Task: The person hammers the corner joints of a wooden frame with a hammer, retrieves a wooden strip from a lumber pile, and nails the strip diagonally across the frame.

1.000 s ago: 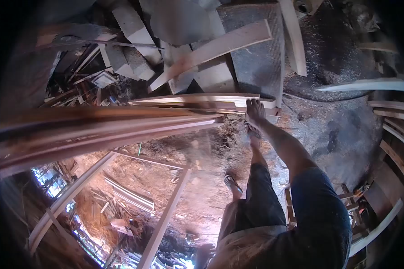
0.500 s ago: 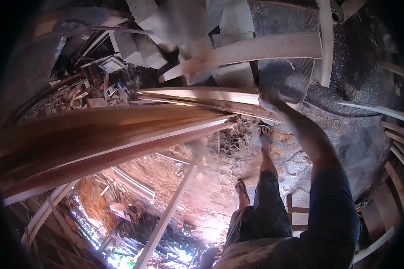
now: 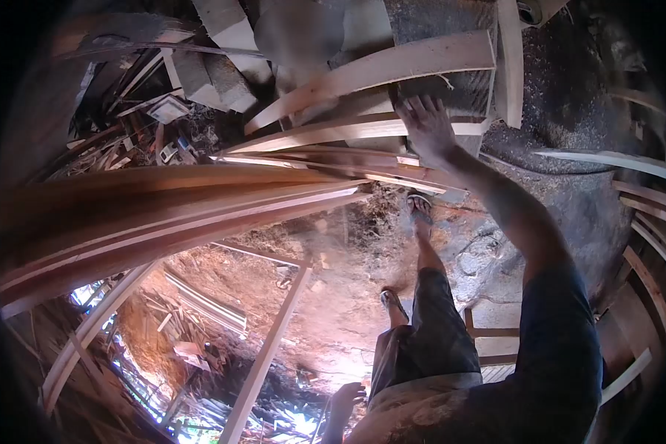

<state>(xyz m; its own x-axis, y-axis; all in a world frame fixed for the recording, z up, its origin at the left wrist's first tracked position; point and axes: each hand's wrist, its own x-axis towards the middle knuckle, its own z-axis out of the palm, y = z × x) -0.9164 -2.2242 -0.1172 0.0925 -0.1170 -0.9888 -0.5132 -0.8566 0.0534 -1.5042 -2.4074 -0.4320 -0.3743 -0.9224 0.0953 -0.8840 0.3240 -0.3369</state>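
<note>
Your right hand is laid across the pale plank, near its right end, with the fingers straight and slightly spread, not wrapped around it. Beyond this plank is a wider board; to its left, nearer to you, are long brown boards. Your left hand, well apart from the plank, has fingers partly bent; I cannot tell whether it holds something.

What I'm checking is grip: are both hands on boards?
No, the left hand hangs low beside the shorts, apart from the boards.
</note>
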